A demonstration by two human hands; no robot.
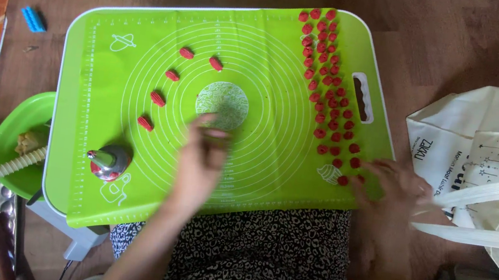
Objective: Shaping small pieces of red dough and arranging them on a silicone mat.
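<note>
The left hand (198, 162) hovers over the green baking mat (247, 159), blurred, fingers loosely curled and pointing away from the person; whether anything sits between the fingertips cannot be told. Just beyond its fingertips lies the patterned centre disc (222, 103) of the mat. Further out and to its left, a loose arc of five shaped red pieces (158, 98) rests on the mat, and close to its left stands a small metal cone tool (106, 161) with red at its base. The right hand (392, 189) lies at the mat's near right corner, fingers spread flat and open, fingertips touching the nearest of the small red balls (342, 180). The rest of these red balls (328, 80) run away from that hand in a dense band. A white cloth bag (491, 159) lies just right of it.
</note>
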